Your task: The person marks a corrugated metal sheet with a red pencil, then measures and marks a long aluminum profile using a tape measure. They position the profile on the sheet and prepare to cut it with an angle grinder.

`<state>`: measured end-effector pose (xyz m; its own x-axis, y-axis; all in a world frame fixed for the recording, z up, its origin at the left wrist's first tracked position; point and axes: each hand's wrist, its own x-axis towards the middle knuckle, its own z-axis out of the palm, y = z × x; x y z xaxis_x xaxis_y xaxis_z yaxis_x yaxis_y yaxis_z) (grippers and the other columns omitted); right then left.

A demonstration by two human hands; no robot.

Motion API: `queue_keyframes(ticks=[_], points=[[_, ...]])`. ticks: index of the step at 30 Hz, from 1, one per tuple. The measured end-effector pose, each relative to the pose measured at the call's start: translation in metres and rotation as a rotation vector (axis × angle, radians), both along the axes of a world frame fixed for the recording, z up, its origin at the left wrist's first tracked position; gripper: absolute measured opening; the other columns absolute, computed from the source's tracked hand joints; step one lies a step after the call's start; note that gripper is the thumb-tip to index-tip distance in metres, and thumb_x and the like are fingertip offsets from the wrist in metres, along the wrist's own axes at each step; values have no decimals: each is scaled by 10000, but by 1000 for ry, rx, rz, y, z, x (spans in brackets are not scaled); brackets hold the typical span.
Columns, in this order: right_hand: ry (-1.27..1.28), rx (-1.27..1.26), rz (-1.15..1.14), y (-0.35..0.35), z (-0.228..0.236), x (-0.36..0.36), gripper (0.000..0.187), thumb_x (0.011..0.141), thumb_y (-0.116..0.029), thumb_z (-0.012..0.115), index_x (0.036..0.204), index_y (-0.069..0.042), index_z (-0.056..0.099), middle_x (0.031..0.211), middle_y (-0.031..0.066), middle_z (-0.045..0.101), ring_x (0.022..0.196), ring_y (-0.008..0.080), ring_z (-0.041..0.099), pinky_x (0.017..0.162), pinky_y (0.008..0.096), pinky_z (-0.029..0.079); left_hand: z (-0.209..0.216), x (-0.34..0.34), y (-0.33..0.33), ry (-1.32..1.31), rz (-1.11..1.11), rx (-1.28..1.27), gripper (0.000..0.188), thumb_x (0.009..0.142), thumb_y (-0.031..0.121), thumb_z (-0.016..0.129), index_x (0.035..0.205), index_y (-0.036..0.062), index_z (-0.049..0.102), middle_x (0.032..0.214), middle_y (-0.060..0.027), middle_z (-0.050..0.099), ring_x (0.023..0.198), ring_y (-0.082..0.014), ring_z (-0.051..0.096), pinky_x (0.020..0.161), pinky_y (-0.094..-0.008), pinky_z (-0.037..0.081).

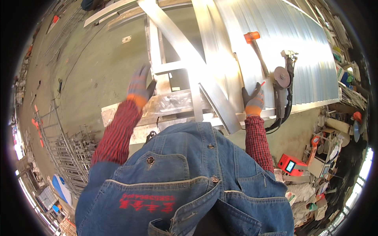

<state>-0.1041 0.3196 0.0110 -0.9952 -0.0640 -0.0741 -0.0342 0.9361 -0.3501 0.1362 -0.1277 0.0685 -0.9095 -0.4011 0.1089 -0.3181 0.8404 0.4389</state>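
My left hand (141, 88), in a grey glove with dark fingertips and an orange cuff, is open with fingers stretched forward. It is beside the left edge of a bare metal frame (169, 67); whether it touches is unclear. My right hand (254, 101), gloved the same way, is over the ribbed metal sheets, its thumb and forefinger apart. A thin red stick (262, 83), perhaps a marker, pokes out by its forefinger and seems held by the curled fingers. Across the frame a long flat metal bar (177, 43) slants down to the right.
Right of my right hand lie an orange-headed hammer (252, 37) and an angle grinder (280, 94) with its cable, on shiny ribbed sheets (311, 74). A red device with a screen (291, 165) stands lower right among clutter. Metal racks (71, 157) stand at left.
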Motion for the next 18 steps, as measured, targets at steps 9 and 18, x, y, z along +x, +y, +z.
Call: queue_keyframes(ticks=[9,18], points=[[31,187,62,12,-34,-35,953,974,-605,807,1703,-80,487,1642,241,604,1506,455,584,1242,532,506,-49,261,101,-435,534,139,1177,817,424,999,1740,10,398,1725,-311,466,1591,-496,454,1334,-537,396],[293,-186,322,-12,-14,21,754,1006,-379,872,1605,-13,596,1543,300,666,1447,478,626,1233,522,514,-72,212,131,-621,553,431,1313,840,697,922,1757,-29,325,1645,-295,521,1492,-461,577,1234,-502,530]])
